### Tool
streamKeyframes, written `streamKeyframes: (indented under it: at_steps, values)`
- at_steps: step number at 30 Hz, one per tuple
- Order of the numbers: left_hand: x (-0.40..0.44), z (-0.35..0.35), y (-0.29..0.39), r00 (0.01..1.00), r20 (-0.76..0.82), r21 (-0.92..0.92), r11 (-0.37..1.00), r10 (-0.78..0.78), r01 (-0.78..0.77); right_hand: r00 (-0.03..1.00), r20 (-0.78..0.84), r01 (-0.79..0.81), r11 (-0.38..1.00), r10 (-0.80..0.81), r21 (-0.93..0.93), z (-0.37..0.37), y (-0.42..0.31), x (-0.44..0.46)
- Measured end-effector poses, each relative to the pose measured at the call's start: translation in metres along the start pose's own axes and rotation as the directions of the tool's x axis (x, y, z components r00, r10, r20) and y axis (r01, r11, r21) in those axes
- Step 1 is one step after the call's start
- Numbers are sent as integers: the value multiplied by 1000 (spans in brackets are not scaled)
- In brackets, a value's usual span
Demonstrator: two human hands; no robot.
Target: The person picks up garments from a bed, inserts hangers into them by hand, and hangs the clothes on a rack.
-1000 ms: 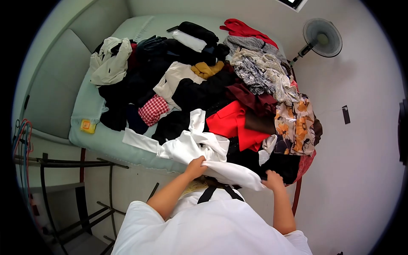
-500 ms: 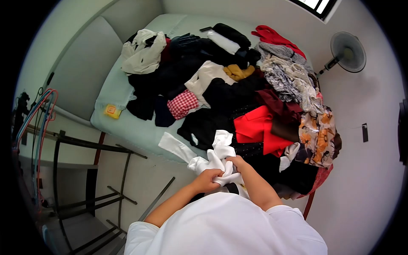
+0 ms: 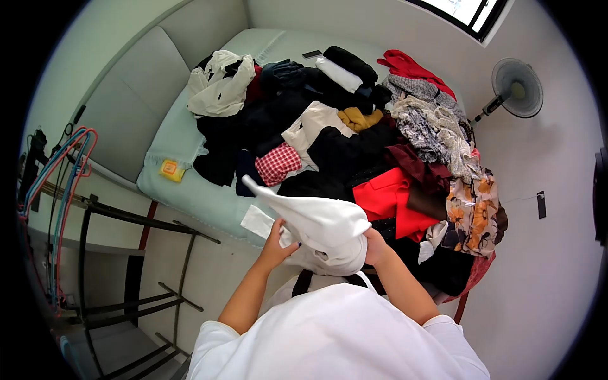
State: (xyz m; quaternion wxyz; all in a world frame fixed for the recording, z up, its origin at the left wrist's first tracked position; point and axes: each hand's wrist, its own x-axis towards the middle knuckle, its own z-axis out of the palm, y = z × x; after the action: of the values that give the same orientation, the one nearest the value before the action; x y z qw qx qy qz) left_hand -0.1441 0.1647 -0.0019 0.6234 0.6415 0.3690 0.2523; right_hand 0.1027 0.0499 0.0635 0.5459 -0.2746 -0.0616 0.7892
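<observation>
Over at the bed's near edge, the white garment (image 3: 323, 221) bunches at six o'clock of the clothes heap (image 3: 354, 149), right hand (image 3: 375, 246) clamped on its four-o'clock side, left hand (image 3: 277, 248) against its eight-o'clock side, fingers parted.

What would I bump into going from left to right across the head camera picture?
Colourful hangers, yellow packet, left hand, right hand, flowery cloth, dark thing on the wall.

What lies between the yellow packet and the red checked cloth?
In the head view, from the yellow packet: a narrow strip of bare bedding, black clothing, then dark navy cloth beside the red checked cloth.
</observation>
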Motion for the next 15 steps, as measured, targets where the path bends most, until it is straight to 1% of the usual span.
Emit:
streamKeyframes:
  at_steps: [1, 2, 3, 4, 5, 6, 7, 8, 9, 10, 11, 12, 13, 14, 15]
  values:
    - [6, 1, 6, 995, 24, 188, 977, 97, -100, 1000, -17, -10, 999, 9, -35, 6, 0, -3]
    - [13, 3, 11, 980, 64, 366, 910, 186, -196, 1000, -18, -13, 999, 12, -39, 12, 0, -5]
    - [23, 13, 15, 978, 69, 297, 931, 199, -210, 999, -49, -24, 998, 21, -50, 17, -1, -6]
    - [24, 13, 21, 978, 63, 296, 932, 201, -210, 996, -79, -36, 998, 31, -60, 19, -2, -7]
    - [23, 11, 26, 979, 197, 298, 955, -58, -4, 996, -75, -43, 997, 38, -65, 18, -4, -9]
    - [20, 10, 30, 896, 320, 325, 924, -308, 202, 993, -115, -19, 995, 8, -97, 18, -6, -10]
    - [16, 20, 29, 938, 342, 572, 805, -58, -159, 988, -152, 1, 992, -21, -130, 17, -8, -10]
    - [14, 25, 30, 944, 325, 573, 806, -61, -145, 990, -144, -14, 991, -6, -135, 15, -12, -11]
    - [10, 29, 34, 882, 432, 497, 866, -190, -57, 982, -162, 83, 991, -100, -105, 11, -18, -11]
    - [5, 31, 38, 789, 538, 424, 905, -295, 50, 965, -183, 177, 981, -188, -77, 7, -25, -12]
    - [0, 32, 43, 779, 525, 464, 882, -342, 74, 967, -150, 205, 978, -206, -24, 0, -33, -12]
    - [-12, 34, 42, 792, 503, 459, 883, -346, 95, 938, -235, 250, 967, -255, -54, -1, -43, -12]
    - [-28, 36, 39, 890, 377, 205, 961, -255, 188, 937, -239, 257, 966, -255, -23, -16, -51, -10]
    - [-41, 39, 39, 959, 210, -73, 975, -193, 212, 936, -243, 263, 965, -254, 6, -38, -58, -4]
    - [-52, 43, 46, 985, 107, -166, 974, -136, 152, 947, -226, 232, 973, -227, -2, -57, -63, -2]
